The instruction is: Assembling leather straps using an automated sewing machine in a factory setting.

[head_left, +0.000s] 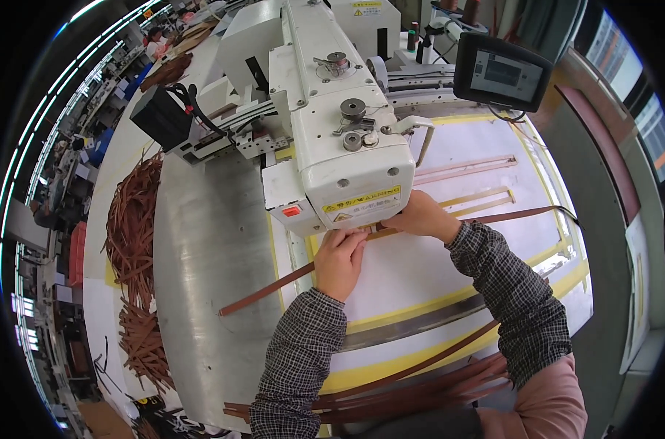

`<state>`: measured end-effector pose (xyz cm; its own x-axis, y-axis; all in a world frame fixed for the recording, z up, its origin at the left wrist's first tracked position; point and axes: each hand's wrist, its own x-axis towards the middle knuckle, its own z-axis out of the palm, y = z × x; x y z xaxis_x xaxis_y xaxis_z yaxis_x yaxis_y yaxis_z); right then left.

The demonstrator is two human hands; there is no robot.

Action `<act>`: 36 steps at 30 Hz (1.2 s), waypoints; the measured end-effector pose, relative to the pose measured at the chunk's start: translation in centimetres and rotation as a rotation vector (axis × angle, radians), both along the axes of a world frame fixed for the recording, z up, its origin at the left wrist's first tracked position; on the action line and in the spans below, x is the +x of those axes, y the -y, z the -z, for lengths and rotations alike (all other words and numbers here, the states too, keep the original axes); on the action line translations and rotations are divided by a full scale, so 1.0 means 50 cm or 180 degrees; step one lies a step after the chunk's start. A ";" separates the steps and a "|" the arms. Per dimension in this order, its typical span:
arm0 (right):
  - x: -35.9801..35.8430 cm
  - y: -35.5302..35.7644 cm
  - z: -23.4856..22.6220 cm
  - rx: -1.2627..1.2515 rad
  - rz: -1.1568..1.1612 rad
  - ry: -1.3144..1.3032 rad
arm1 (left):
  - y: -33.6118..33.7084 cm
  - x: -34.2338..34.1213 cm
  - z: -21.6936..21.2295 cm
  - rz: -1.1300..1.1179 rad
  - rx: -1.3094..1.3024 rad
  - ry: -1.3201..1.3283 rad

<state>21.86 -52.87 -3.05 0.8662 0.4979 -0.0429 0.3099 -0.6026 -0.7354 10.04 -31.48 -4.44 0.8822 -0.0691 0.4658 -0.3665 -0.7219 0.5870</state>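
A long brown leather strap [267, 293] lies across the white template board [493, 146] under the head of a white industrial sewing machine [332, 110]. My left hand [340, 260] presses on the strap just below the machine's front. Fingers down on the same strap, my right hand [420, 218] rests close beside the machine head. The strap's right end [523, 214] runs out toward the board's edge. The needle area is hidden by the machine head and my hands.
A heap of brown straps [131, 227] lies on the left of the metal table [208, 249]. More straps [420, 388] lie along the near edge by my lap. A black control screen [502, 72] stands at the back right. Other workstations stretch away at far left.
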 end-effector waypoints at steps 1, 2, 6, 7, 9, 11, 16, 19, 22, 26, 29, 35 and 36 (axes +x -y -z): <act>0.005 -0.001 0.004 -0.0004 -0.0002 -0.0006 | 0.000 0.000 -0.004 0.0015 -0.0029 -0.0017; 0.010 0.000 0.007 -0.0084 -0.0033 -0.0010 | 0.001 0.001 -0.005 0.0030 -0.0056 -0.0034; 0.012 -0.010 0.031 0.0438 -0.0273 0.0340 | 0.001 0.001 -0.004 0.0034 -0.0028 -0.0010; 0.011 -0.012 0.032 0.0437 -0.0268 0.0338 | 0.001 0.000 -0.004 0.0030 0.0004 -0.0011; 0.006 -0.012 0.034 0.0248 -0.0185 0.0478 | 0.004 0.002 -0.005 0.0036 0.0035 -0.0010; -0.006 -0.024 0.015 0.0265 -0.0167 0.0499 | 0.004 0.002 -0.006 0.0020 0.0291 0.0140; -0.009 -0.016 -0.014 0.0026 -0.0141 0.0407 | 0.012 0.002 -0.002 0.0071 0.0881 0.0223; -0.010 0.008 -0.054 -0.0231 -0.0296 -0.0456 | 0.014 0.000 0.001 0.0008 0.1077 0.0233; -0.013 0.024 -0.044 -0.0035 -0.0062 -0.0374 | 0.019 0.002 -0.004 0.0013 0.0973 0.0228; -0.006 0.016 -0.009 -0.0192 -0.0122 0.0516 | 0.019 0.005 -0.014 0.0031 0.1003 0.0234; -0.009 0.009 -0.012 -0.0253 -0.0106 0.0543 | 0.024 0.005 -0.012 -0.0019 0.1051 0.0166; -0.025 0.031 -0.021 -0.0341 -0.0210 0.0596 | 0.032 0.002 -0.012 0.0012 0.1117 0.0335; -0.029 0.040 -0.027 -0.0394 -0.0318 0.0639 | 0.037 0.001 -0.010 0.0020 0.1098 0.0346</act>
<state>20.40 -54.88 -1.69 0.8103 0.5830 0.0590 0.5047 -0.6433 -0.5756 10.10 -33.32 -3.93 0.8278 -0.2438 0.5053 -0.4184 -0.8683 0.2665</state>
